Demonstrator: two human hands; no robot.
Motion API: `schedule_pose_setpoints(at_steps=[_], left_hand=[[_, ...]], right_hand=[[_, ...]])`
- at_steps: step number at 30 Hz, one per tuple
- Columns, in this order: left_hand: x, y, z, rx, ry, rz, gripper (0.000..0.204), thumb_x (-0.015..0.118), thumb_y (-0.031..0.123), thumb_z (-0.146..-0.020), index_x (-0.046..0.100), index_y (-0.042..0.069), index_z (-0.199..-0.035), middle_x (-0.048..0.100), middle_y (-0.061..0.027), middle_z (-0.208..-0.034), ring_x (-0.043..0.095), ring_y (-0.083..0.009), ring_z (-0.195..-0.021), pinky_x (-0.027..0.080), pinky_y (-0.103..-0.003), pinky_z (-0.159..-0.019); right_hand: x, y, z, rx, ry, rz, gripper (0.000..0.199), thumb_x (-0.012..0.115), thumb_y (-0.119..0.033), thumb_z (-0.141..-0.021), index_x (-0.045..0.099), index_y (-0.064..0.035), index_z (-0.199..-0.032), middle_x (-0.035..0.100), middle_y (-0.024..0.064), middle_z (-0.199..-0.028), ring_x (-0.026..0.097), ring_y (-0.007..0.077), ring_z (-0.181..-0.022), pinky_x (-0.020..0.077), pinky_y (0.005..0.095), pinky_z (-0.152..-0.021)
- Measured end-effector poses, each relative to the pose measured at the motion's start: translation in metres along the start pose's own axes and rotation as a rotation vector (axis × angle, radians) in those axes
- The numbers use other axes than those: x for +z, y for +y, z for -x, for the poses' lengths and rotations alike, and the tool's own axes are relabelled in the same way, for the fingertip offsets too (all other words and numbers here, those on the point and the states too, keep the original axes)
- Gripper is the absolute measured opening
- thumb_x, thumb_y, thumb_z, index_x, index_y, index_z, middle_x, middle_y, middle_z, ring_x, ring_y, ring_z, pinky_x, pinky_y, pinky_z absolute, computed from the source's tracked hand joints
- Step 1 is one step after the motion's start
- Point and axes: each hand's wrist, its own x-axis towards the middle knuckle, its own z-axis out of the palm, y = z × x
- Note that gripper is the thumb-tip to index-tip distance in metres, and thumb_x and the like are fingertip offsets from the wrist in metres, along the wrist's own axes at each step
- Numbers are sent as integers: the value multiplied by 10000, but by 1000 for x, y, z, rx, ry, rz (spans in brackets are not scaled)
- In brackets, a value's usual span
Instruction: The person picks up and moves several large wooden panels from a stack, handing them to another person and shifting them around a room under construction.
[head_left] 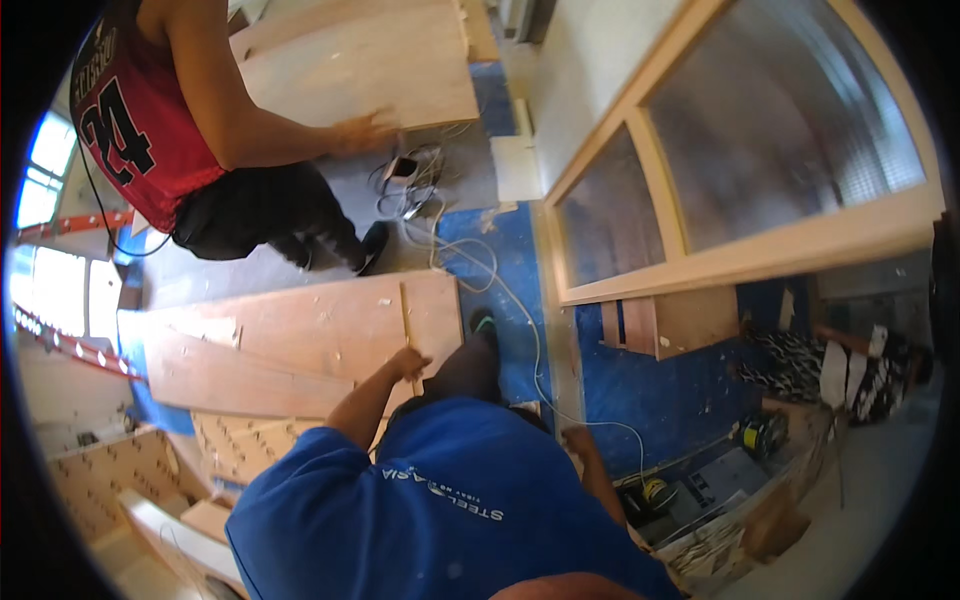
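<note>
A plywood panel (290, 340) lies in front of me, with a thin yellow strip (405, 312) running across it near its right end. My left hand (408, 364) is at the panel's near edge, its fingers closed at the near end of this strip. Whether the strip is a tape measure or a slat, I cannot make out. Low beside my right hip is my right hand (577, 440), small and partly hidden by my body; its fingers are not clear.
A person in a red sleeveless jersey (150, 140) stands ahead left, beside another large plywood sheet (360, 70). Cables (415, 185) trail over the blue floor covering (510, 260). A wood-framed glazed partition (660, 190) rises at right; past it another person (850, 370) is low down.
</note>
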Motion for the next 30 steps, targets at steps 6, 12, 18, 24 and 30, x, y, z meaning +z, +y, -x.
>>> schedule_pose_setpoints(at_steps=[6,12,18,24,30], left_hand=[[-25,112,13,27,-74,-346,752,485,709,-827,682,-9,-718,656,-163,-695,658,-272,-618,523,-389,-552],[2,122,-32,-22,-79,-111,605,565,550,-853,667,-28,-705,629,-168,-619,642,-282,-530,525,-386,-505],[-16,158,-34,142,-53,53,396,540,339,-918,671,-34,-893,649,-196,-700,666,-275,-597,545,-370,-549],[-8,208,0,259,-148,259,200,578,207,-802,673,34,-832,636,-119,-753,587,-235,-696,457,-367,-666],[-41,284,34,100,-20,315,179,582,198,-792,667,42,-776,631,-118,-746,600,-277,-684,466,-398,-662]], right_hand=[[-186,-94,-207,453,120,-949,240,608,-209,-870,635,-53,-1049,641,30,-840,607,115,-712,475,262,-585],[-272,-151,-365,221,-136,-762,262,615,-201,-873,626,-23,-1065,645,34,-822,600,112,-650,465,263,-570],[-282,-162,-474,112,-412,-454,259,649,-189,-848,657,7,-1017,672,98,-808,627,167,-652,502,319,-635],[-285,-152,-533,129,-554,-427,144,610,-170,-852,652,-75,-951,640,34,-784,597,124,-604,441,247,-482],[-315,-121,-574,312,-625,-452,172,545,-164,-876,655,-83,-981,651,55,-792,633,152,-630,506,290,-525]])
